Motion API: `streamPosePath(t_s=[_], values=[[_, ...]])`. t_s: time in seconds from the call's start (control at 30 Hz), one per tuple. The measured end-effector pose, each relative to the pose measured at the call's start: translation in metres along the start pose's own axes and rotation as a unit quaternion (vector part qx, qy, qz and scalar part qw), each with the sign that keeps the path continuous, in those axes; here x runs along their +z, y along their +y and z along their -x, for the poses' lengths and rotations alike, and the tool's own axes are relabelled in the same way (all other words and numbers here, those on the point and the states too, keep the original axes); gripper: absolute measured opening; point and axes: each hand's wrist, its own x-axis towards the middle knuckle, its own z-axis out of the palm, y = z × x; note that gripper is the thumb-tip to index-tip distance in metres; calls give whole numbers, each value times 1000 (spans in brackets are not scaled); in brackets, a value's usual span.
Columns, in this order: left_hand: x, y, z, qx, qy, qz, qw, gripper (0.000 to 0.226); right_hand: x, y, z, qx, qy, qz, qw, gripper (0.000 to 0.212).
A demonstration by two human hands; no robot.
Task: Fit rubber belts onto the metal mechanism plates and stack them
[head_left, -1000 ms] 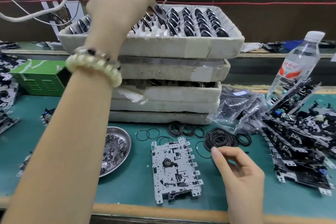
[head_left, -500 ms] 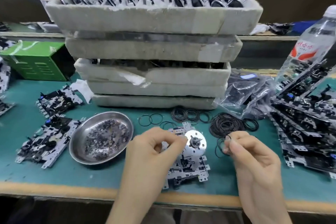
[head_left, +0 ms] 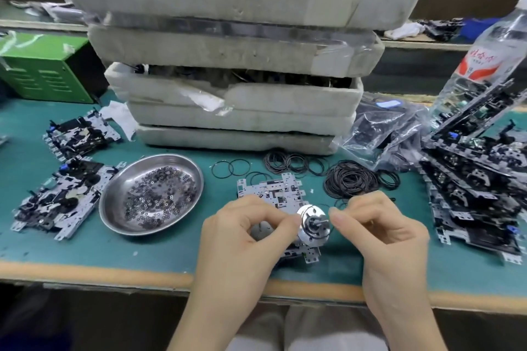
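A metal mechanism plate (head_left: 273, 194) lies on the green mat near the front edge. A shiny round flywheel (head_left: 312, 224) sits on it, between my hands. My left hand (head_left: 245, 234) pinches the flywheel's left rim with curled fingers. My right hand (head_left: 379, 225) pinches a thin black rubber belt (head_left: 339, 204) right beside the flywheel. A heap of loose black belts (head_left: 350, 181) lies just behind my right hand. More belts (head_left: 293, 164) are spread behind the plate.
Stacked foam trays (head_left: 233, 88) of parts rise behind the plate. A steel dish (head_left: 114, 202) of small washers is left of it. Finished mechanisms are stacked at the right (head_left: 470, 196) and lie at the left (head_left: 57, 202). A water bottle (head_left: 484, 57) and a green box (head_left: 42, 71) stand behind.
My left hand came down from the top tray with a flywheel and set it on the plate. My right hand picked up a belt and brought it to the flywheel.
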Motion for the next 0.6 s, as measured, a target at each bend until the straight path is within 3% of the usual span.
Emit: streamPosePath(t_s=[0.33, 0.5, 0.6], values=[[-8, -5, 6, 71, -27, -2, 997, 20, 1, 1, -1, 29, 23, -40, 999, 21], [-12, -16, 2, 157, -27, -65, 985, 20, -2, -5, -3, 82, -58, -94, 991, 14], [-13, -21, -7, 249, 0, -134, 959, 19, -3, -10, -4, 120, -113, -152, 975, 11]])
